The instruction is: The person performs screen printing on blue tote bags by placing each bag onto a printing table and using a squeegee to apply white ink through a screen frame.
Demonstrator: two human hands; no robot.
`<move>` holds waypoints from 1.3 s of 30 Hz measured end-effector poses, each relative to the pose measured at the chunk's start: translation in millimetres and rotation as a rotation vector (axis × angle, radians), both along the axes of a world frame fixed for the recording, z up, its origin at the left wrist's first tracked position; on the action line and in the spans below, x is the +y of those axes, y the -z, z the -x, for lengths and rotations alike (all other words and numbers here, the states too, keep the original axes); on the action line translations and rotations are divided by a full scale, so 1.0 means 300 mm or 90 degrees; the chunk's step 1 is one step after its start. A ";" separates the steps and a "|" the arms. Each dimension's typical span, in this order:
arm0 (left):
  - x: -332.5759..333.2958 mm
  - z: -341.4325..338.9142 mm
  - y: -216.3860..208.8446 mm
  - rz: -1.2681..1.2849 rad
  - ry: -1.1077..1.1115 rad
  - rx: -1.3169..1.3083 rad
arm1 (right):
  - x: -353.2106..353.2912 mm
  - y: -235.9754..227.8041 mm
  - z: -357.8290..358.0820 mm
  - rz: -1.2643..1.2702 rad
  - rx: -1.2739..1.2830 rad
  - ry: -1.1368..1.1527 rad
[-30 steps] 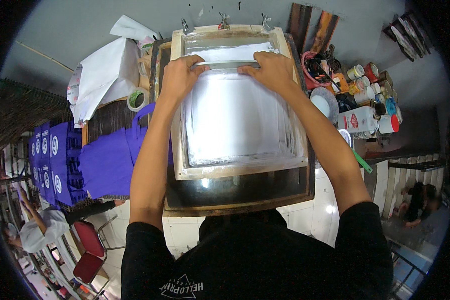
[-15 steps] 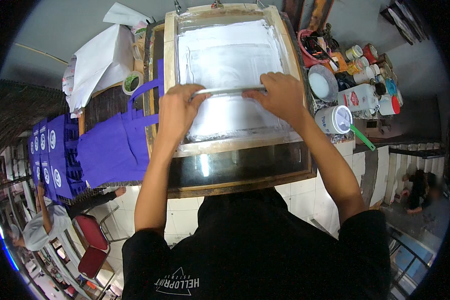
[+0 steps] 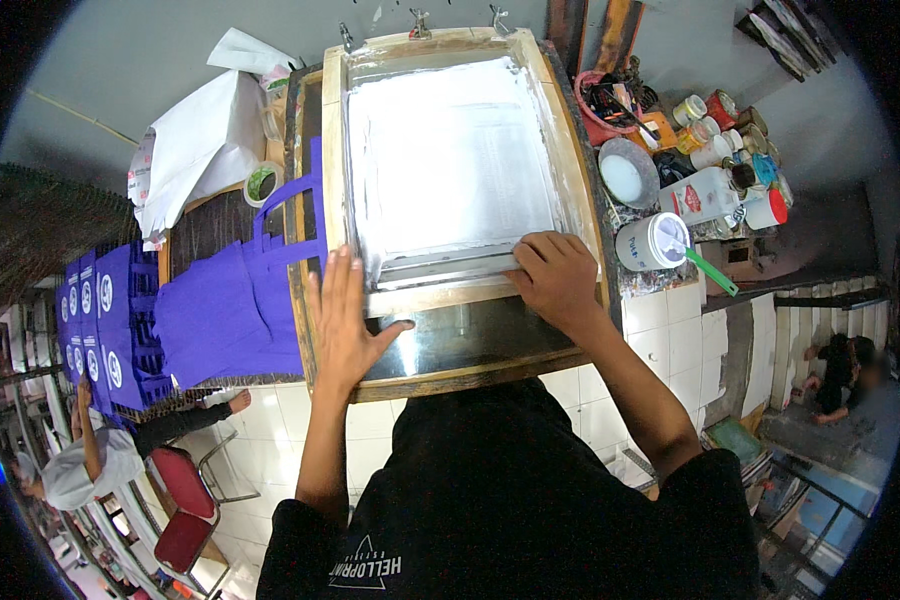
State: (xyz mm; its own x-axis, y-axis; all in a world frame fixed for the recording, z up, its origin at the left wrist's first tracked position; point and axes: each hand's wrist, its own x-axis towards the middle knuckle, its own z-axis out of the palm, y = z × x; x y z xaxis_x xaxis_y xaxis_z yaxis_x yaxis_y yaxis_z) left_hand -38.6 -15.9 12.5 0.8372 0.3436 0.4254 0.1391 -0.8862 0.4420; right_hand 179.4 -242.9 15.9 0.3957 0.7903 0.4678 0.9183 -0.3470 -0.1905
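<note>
A wooden screen-printing frame [image 3: 336, 130], its mesh coated with white ink [image 3: 450, 160], lies on a dark glass-topped board [image 3: 490, 338]. Across the near end of the mesh rests a squeegee [image 3: 440, 270]. My right hand [image 3: 555, 280] grips its right end with curled fingers. Holding nothing, my left hand [image 3: 342, 320] is spread over the frame's near left corner, thumb apart; whether it touches the wood I cannot tell. A purple fabric bag [image 3: 225, 315] lies just left of the board, with its handles reaching over the board's left edge.
Right of the board stand a white ink tub [image 3: 642, 243] with a green-handled tool [image 3: 712, 272], a grey bowl [image 3: 626, 178] and several jars. Printed purple bags [image 3: 110, 310] lie far left. Clamps [image 3: 420, 24] hold the frame's far end. A person [image 3: 90, 465] is at left, near a red chair [image 3: 185, 485].
The squeegee has come toward me, from mid-screen to the near end. My left hand has let go of it and opened at the frame's corner; my right hand still holds it.
</note>
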 end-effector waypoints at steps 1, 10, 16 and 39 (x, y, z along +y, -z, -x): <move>0.021 0.021 0.036 -0.018 -0.025 0.002 | -0.008 0.000 0.000 -0.006 0.005 -0.003; 0.028 -0.040 0.074 0.153 -0.189 -0.057 | 0.036 -0.355 -0.086 -0.209 -0.128 0.029; 0.117 -0.096 0.170 -0.101 -0.127 -0.052 | 0.119 -0.536 -0.163 -0.282 -0.222 0.026; 0.628 0.173 0.021 0.691 -0.252 0.001 | 0.410 -1.012 -0.413 -0.220 -0.075 0.195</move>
